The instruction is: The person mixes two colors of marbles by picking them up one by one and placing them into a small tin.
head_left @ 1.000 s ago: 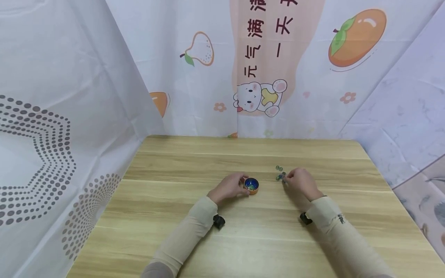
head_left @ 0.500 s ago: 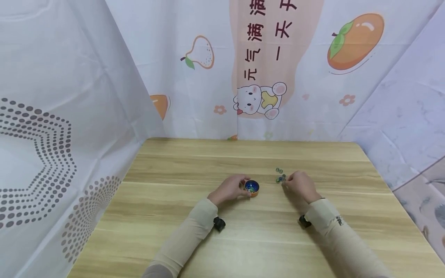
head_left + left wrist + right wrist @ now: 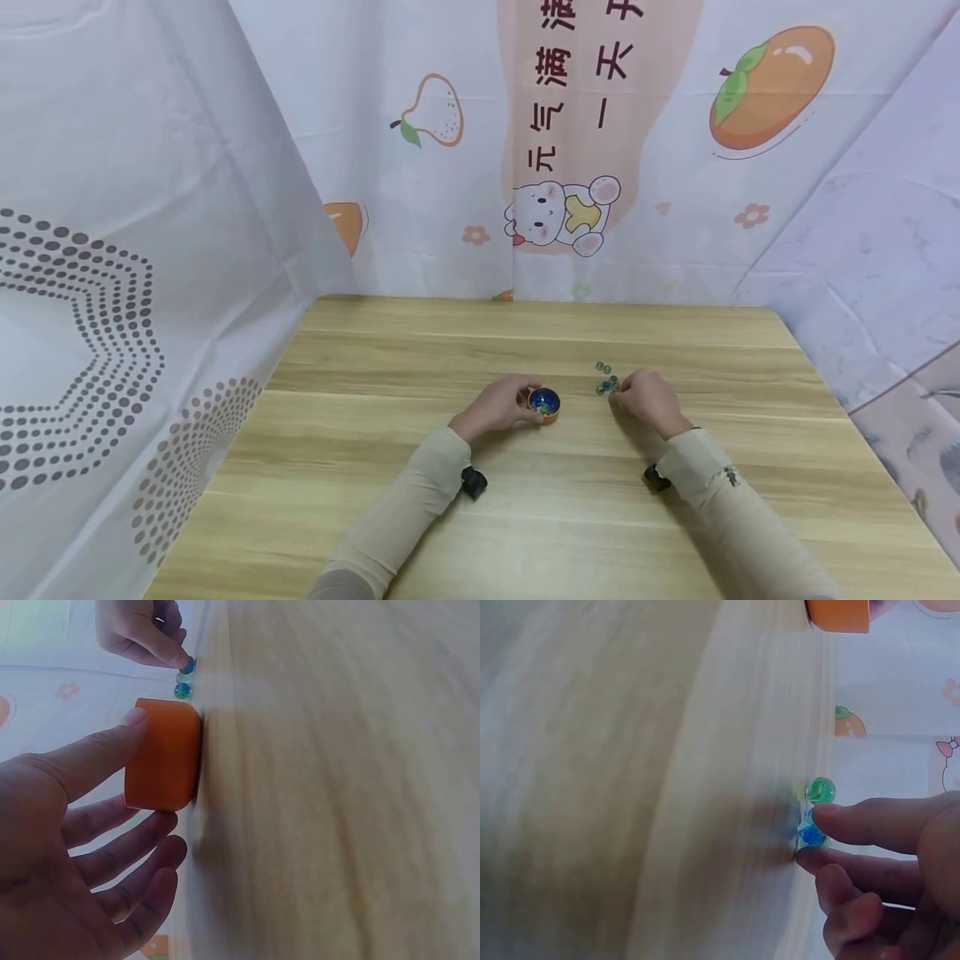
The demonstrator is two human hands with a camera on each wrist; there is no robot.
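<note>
In the head view my left hand (image 3: pixel 492 406) holds a small round bowl on the table, orange outside and dark blue inside, with marbles in it. The left wrist view shows the thumb on the rim of the bowl (image 3: pixel 165 757) and the fingers curled around its far side. To the right, my right hand (image 3: pixel 651 400) is at a small cluster of glass marbles (image 3: pixel 605 387). Seen from the right wrist, thumb and index finger pinch a clear marble with a blue core (image 3: pixel 811 830), low at the tabletop. A green-streaked marble (image 3: pixel 821 790) lies beside it.
Two more marbles (image 3: pixel 603 367) lie just beyond the cluster. The wood-grain table (image 3: pixel 420 342) reaches back to a printed curtain (image 3: pixel 450 192). Another curtain (image 3: pixel 247 167) hangs along the left side.
Both hands and the bowl stay nearly in place. The right fingertips shift very slightly among the marbles, and the head view has tilted a little.
</note>
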